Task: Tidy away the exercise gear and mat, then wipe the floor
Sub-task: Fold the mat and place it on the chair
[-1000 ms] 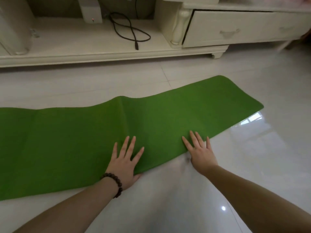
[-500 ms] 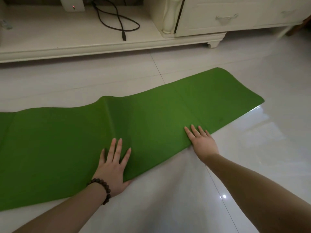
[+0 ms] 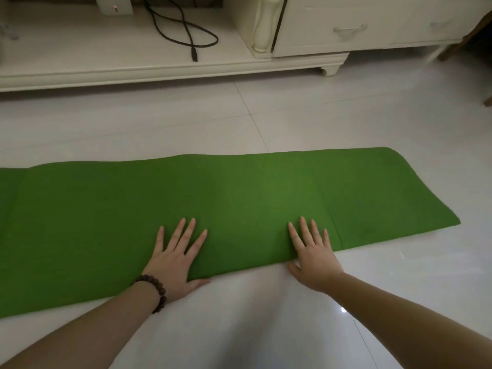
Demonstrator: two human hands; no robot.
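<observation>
1. Down on the pale tiled floor [image 3: 266, 328], which takes up most of the view, there's bare shiny tile all around: plenty between me and the mat, and a wide strip beyond it up to the cream TV cabinet [image 3: 346, 35] along the far side.
2. Green mat [image 3: 239, 198] lies flat across the floor, long axis running left to right. Its left end goes off the picture; its right end stops short of the right edge with clear tile past it. A couple of fold creases cross it.
3. Left hand [image 3: 175, 259] sits flat on the near long edge, fingers straight and spread, pressing, not gripping. Thumb is off on the tile, just beside the edge. Beaded bracelet [image 3: 154, 291] on that wrist.
4. Right hand [image 3: 312, 257] is the same deal further right: fingers straight, palm down on the near edge, holding nothing. It's the one nearer the free right end.
5. My guess: whatever fold or roll comes next starts from that right end and travels left along the length. The mat stretches straight away from the fingertips, so pushing forward has room too.
6. Black cable [image 3: 186, 30] is up on the cabinet shelf, well apart from the mat.
</observation>
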